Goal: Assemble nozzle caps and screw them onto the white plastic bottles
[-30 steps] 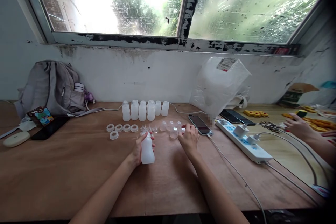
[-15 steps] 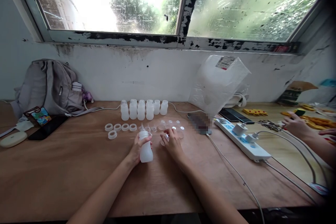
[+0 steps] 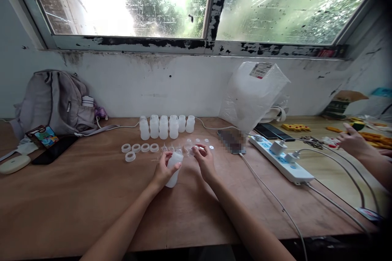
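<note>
My left hand [image 3: 163, 172] is wrapped round a frosted white bottle [image 3: 173, 173], which tilts a little to the right. To its right, my right hand [image 3: 204, 160] pinches a clear cap [image 3: 191, 151] between thumb and fingers, just off the bottle's top. Several frosted bottles [image 3: 163, 127] stand in a row near the wall. White rings [image 3: 145, 147] lie on the table at the left of my hands, with clear nipple-shaped pieces [image 3: 171, 147] behind the held bottle. Small clear parts [image 3: 206, 140] lie beyond my right hand.
At the left are a grey backpack [image 3: 52, 102], a phone [image 3: 54, 151] and a cream oval case [image 3: 14, 164]. A power strip [image 3: 295, 173] with cables, a plastic bag [image 3: 251, 89] and a dark phone [image 3: 231, 142] are on the right. Another person's hand [image 3: 352, 142] is over yellow parts.
My right hand has lifted a clear cap from the table and moved it towards the bottle. My left hand has tilted the bottle further to the right.
</note>
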Available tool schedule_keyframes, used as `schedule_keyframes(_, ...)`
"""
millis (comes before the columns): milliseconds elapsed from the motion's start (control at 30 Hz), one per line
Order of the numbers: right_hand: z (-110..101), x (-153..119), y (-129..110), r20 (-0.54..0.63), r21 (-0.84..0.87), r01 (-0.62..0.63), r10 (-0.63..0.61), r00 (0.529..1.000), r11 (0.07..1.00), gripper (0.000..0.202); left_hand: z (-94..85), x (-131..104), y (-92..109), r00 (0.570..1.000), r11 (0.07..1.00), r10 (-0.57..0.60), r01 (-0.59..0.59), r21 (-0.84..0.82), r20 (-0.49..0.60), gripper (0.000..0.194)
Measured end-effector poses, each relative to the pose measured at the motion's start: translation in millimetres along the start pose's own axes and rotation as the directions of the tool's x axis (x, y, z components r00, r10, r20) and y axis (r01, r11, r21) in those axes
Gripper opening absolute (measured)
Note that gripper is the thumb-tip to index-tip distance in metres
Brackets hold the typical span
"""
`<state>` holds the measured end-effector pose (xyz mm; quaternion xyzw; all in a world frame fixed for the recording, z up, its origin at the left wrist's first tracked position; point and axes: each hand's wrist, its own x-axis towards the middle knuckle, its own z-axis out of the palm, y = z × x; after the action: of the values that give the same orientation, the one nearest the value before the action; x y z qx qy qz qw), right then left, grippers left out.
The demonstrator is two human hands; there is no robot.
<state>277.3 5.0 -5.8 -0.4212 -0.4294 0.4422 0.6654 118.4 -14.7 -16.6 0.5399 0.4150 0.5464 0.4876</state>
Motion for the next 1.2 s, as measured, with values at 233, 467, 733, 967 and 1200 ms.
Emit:
schedule_keyframes(233,1.4,1.5,-7.8,-0.088,0.267,-0.045,0.071,0.994,0.963,0.027,1.2,-0.9,0.2,0.99,0.997,-0.074,0.071,0.032,0.124,0.038)
schedule_keyframes(467,1.7,-4.4,-7.1,0.094,0.268,-0.094,0.071,0.993,0.959,0.024,1.3,-3.2,4.2,0.974,0.995,-0.055,0.037,0.088,0.221,0.046)
schedule_keyframes(733,5.3,-9.3,-9.1,0.174,0.209,-0.146,0.11,0.979,0.967,0.025,-0.2,-2.3,4.4,0.968,0.996,-0.061,0.043,0.079,0.242,0.065)
schedule_keyframes(967,3.0,-9.2,-10.1,0.223,0.212,-0.182,0.133,0.966,0.96,0.025,-1.8,-0.8,2.2,0.967,0.997,-0.072,0.064,0.042,0.243,0.068)
schedule_keyframes(1200,4.5,-10.5,-5.4,0.204,0.171,-0.169,0.133,0.97,0.971,0.027,-0.5,-3.5,6.4,0.966,0.993,-0.043,0.014,0.113,0.257,0.067)
